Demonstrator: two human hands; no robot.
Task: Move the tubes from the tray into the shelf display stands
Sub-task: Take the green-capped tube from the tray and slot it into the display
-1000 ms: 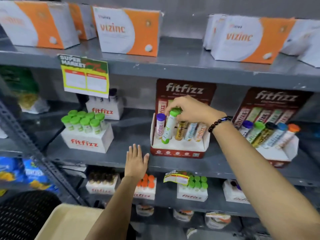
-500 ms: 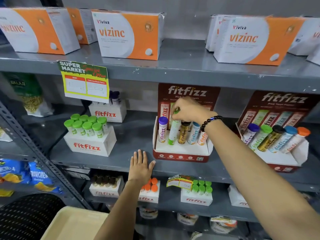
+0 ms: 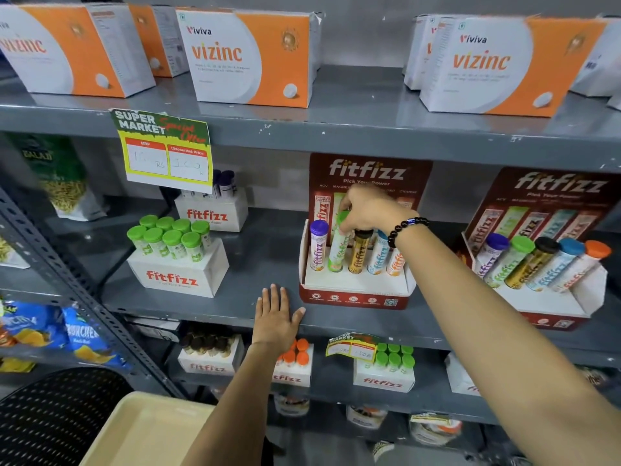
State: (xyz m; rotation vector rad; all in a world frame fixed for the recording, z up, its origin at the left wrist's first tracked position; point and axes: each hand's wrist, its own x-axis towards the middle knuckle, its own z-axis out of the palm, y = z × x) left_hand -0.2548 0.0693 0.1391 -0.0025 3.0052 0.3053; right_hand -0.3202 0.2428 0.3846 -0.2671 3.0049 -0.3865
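Head view, middle shelf (image 3: 262, 264): right hand (image 3: 366, 210) is reaching in under the upper shelf edge (image 3: 336, 136), fingers closing narrowly around the cap of the green-capped tube (image 3: 337, 250). Tube is standing in the second slot from the left of the red display stand (image 3: 353, 290), directly beneath the hand, leaning slightly. Purple-capped tube (image 3: 317, 245) is standing just left of the hand; black-capped tube (image 3: 359, 253), blue-labelled tube (image 3: 378, 257) and orange-labelled tube (image 3: 395, 260) are sitting just below the wrist, partly hidden by it. Left hand (image 3: 275, 317) is lying flat and spread wide on the front lip of the shelf, holding nothing, below and left of the stand. Bare shelf is lying open between the stand and the white stand of green tubes (image 3: 174, 260) further left. Second red stand (image 3: 541, 264) is standing well right of the forearm. Cream tray (image 3: 141, 432) is sitting below the left forearm, near the bottom edge.
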